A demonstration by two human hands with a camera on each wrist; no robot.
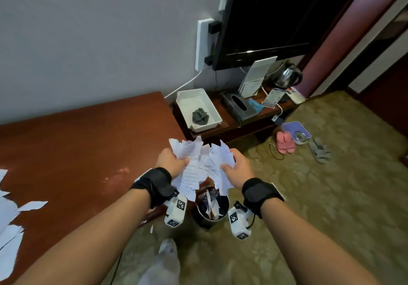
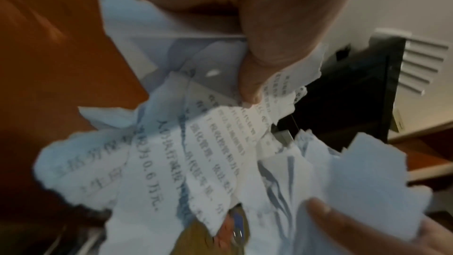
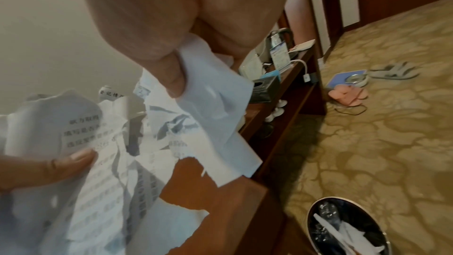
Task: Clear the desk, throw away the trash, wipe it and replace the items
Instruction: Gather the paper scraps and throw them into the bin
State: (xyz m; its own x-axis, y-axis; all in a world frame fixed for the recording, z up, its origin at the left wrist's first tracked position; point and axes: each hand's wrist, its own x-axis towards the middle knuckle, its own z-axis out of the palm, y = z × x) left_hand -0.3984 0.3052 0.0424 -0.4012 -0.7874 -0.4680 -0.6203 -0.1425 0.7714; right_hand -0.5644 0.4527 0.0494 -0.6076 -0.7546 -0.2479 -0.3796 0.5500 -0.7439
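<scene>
Directly above the round dark metal trash bin [image 1: 202, 220], just beside the red-brown wooden desk [image 1: 88, 143], the left hand [image 1: 171, 160] and right hand [image 1: 238, 168] each clutch one shared bundle of torn white printed paper scraps [image 1: 197, 170].

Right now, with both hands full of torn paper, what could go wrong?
1. The torn paper is a loose bundle wider than the mouth of the bin; pieces may land on the carpet, where one scrap already seems to lie.
2. The bin already holds trash, so paper could spill over.
</scene>
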